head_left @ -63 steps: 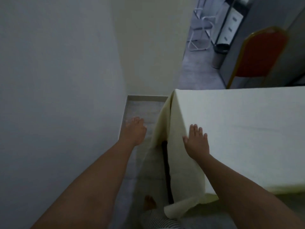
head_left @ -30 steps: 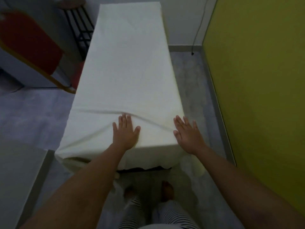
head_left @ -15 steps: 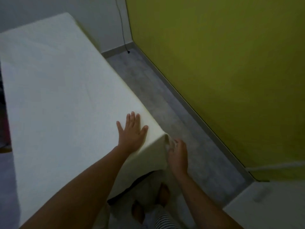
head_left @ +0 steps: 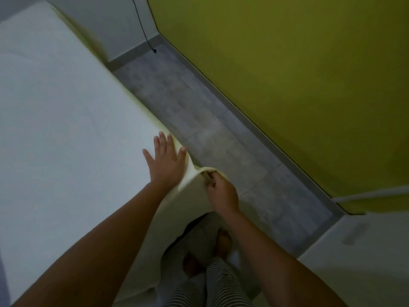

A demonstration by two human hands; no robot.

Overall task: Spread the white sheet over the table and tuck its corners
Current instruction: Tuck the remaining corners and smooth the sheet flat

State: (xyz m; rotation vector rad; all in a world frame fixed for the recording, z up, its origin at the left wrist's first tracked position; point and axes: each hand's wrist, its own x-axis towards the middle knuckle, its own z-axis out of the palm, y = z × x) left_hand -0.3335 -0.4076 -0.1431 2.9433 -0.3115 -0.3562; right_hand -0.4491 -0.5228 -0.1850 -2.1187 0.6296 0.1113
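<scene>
Here, the white sheet (head_left: 66,129) lies smooth over the whole top of the table (head_left: 180,237), of which I can see only a dark strip under the hem at the near end. The cloth hangs down the near end and the right long side, and its near right corner stands out in a small loose fold. The left hand (head_left: 166,162) lies palm down on the sheet just inside that corner, its fingers straight and slightly spread, the thumb reaching to the table's right edge. The right hand (head_left: 222,192) is just beside it, off the edge and a little lower, with its fingers (head_left: 209,185) curled into the fold and pinching the fabric of the corner; the cloth hides the fingertips, so I cannot tell how many of them take part in the grip. Both forearms reach in from the bottom of the view. Below the right arm are two bare feet (head_left: 223,242) and striped trousers (head_left: 217,284) on the grey floor (head_left: 221,140), close to the table's near end. A yellow-green wall (head_left: 287,85) runs along the right of the floor, and a black cable (head_left: 143,29) hangs down the white wall (head_left: 110,18) at the far end.
</scene>
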